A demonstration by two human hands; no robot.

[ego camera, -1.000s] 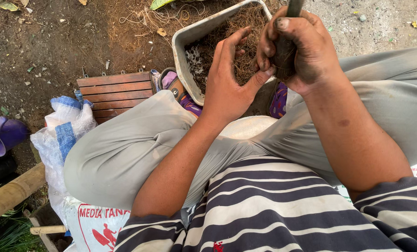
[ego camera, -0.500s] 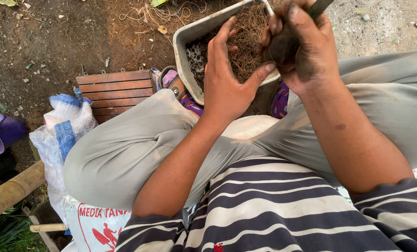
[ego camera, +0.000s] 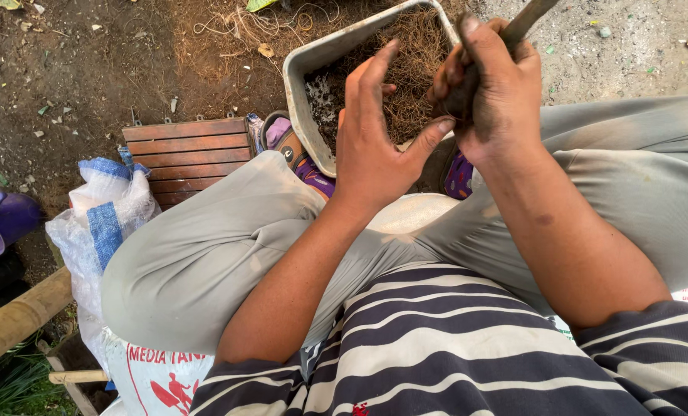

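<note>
**A:** What is nearest the camera?

**B:** A striped shirt and grey trousers, knees spread. Below and to the left of the left hand, a white sack with red print lies on the ground; beside it sits a bundled white bag with blue woven edging.

**A:** And the hands?

**B:** The left hand is wide open, fingers splayed and pointing away from the person, thumb stretched toward the right hand. Its fingertips rest at the brown fibre. The right hand, soiled dark, is closed around a dark tool handle; the working end is hidden in the fist.

**A:** Which way does the handle run?

**B:** Its long axis slants up and to the right, out of the top of the frame.

**A:** Beyond them?

**B:** A grey rectangular pot, tilted between the feet, holds the fibre just past both hands. Left of the left hand lies a slatted wooden board; far left, a purple funnel-shaped vessel on bare soil.
</note>
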